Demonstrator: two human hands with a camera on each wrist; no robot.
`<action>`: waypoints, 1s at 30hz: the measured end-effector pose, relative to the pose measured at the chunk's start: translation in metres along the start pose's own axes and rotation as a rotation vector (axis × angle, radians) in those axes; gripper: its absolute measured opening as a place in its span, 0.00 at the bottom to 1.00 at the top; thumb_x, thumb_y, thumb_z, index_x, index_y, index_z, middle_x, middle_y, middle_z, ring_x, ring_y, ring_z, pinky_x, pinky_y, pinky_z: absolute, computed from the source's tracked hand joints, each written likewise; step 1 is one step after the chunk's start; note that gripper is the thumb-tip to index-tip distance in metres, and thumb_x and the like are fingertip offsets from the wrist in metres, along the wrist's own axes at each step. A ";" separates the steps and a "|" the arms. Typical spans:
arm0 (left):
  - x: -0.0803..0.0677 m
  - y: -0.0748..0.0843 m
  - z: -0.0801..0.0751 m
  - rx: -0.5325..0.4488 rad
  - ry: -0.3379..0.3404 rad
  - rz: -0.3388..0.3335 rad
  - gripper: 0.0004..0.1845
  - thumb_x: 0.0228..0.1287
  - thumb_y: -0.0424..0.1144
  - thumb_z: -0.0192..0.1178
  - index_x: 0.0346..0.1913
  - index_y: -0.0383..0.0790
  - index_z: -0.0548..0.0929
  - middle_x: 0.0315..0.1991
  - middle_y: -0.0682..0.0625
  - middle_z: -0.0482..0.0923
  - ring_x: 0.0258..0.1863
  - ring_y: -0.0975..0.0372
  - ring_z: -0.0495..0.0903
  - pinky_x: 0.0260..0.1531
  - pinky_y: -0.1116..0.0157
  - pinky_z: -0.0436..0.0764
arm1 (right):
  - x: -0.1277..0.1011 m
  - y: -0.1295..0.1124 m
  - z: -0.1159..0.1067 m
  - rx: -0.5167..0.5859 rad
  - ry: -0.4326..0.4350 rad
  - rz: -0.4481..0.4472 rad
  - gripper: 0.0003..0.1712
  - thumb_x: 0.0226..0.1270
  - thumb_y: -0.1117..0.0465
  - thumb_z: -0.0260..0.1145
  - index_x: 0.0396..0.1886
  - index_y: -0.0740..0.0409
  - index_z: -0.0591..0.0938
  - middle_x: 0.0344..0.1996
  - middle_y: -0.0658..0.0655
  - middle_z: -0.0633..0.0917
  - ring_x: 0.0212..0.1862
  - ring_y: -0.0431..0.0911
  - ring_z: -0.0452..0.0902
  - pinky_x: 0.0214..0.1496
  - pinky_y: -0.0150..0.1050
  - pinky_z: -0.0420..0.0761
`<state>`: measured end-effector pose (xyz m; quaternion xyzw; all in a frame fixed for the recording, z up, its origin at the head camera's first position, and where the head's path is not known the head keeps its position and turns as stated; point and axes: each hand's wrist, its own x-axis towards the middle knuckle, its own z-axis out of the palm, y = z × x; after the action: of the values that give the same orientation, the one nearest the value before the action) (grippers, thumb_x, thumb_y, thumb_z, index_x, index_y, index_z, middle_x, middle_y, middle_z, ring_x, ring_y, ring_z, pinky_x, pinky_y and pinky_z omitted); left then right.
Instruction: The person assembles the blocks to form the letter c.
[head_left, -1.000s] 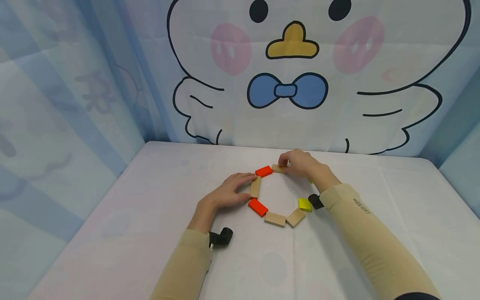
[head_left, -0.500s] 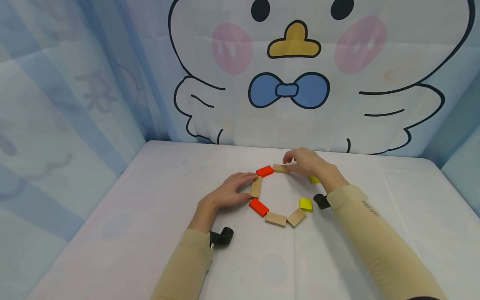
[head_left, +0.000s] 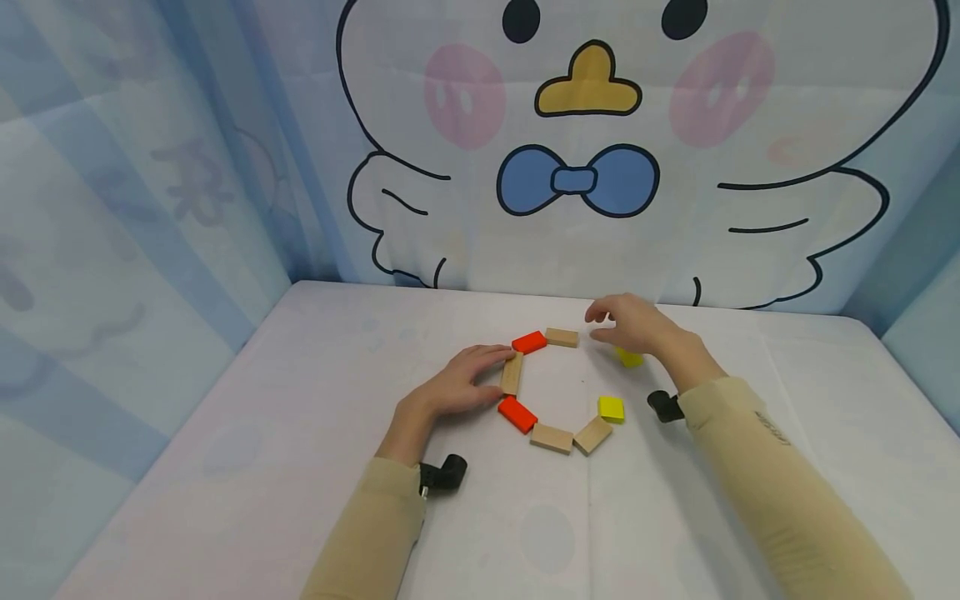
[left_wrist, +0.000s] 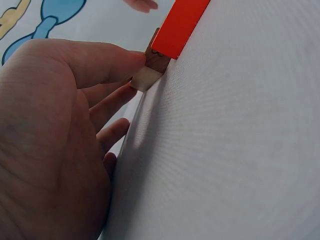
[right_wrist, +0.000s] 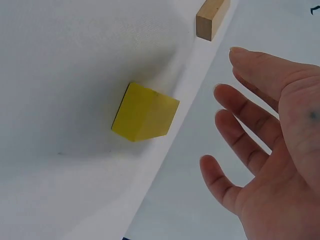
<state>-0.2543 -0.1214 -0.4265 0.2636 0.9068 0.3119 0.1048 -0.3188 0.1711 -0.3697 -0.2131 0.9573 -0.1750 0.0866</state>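
On the white table, wooden blocks and coloured blocks lie in an open ring. My left hand (head_left: pixel 459 385) holds a plain wooden block (head_left: pixel 512 375) at the ring's left side, thumb at its near end and fingertips at its far end. In the left wrist view the thumb touches that block (left_wrist: pixel 146 78), beside a red block (left_wrist: pixel 177 30). Apart from every block, my right hand (head_left: pixel 633 325) hovers with fingers spread and nothing in them. A yellow block (head_left: pixel 628 357) lies under it, and the far wooden block (head_left: pixel 562 337) is left of its fingertips.
Another red block (head_left: pixel 529 342) touches the far wooden block's left end. At the near side lie a wooden block (head_left: pixel 551 438), a slanted wooden block (head_left: pixel 592 435) and a second yellow block (head_left: pixel 611 409). A printed curtain (head_left: pixel 577 242) hangs behind the table's back edge.
My right hand has let go of the far wooden block and moved right, over the yellow block, which shows more now. The left hand stays where it was.
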 end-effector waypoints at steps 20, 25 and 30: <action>0.001 -0.002 0.002 0.019 0.013 0.009 0.31 0.61 0.43 0.55 0.69 0.52 0.64 0.69 0.54 0.58 0.68 0.55 0.52 0.63 0.51 0.55 | -0.031 0.028 0.003 0.013 0.026 0.060 0.21 0.60 0.59 0.66 0.53 0.61 0.78 0.44 0.62 0.77 0.46 0.56 0.70 0.48 0.51 0.74; 0.001 -0.002 0.002 0.018 0.012 0.008 0.31 0.61 0.43 0.55 0.69 0.53 0.64 0.69 0.54 0.58 0.68 0.56 0.52 0.63 0.51 0.55 | -0.036 0.034 0.005 -0.002 0.032 0.066 0.23 0.58 0.57 0.68 0.53 0.60 0.77 0.44 0.62 0.77 0.46 0.56 0.70 0.48 0.52 0.73; 0.001 -0.001 0.001 0.014 0.010 0.010 0.31 0.61 0.43 0.55 0.69 0.52 0.64 0.69 0.53 0.58 0.68 0.55 0.52 0.64 0.51 0.55 | -0.040 0.040 0.006 -0.006 0.024 0.059 0.26 0.57 0.55 0.69 0.54 0.60 0.77 0.42 0.61 0.77 0.44 0.55 0.71 0.47 0.52 0.73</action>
<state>-0.2547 -0.1209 -0.4283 0.2672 0.9082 0.3072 0.0966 -0.2966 0.2206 -0.3868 -0.1828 0.9647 -0.1719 0.0797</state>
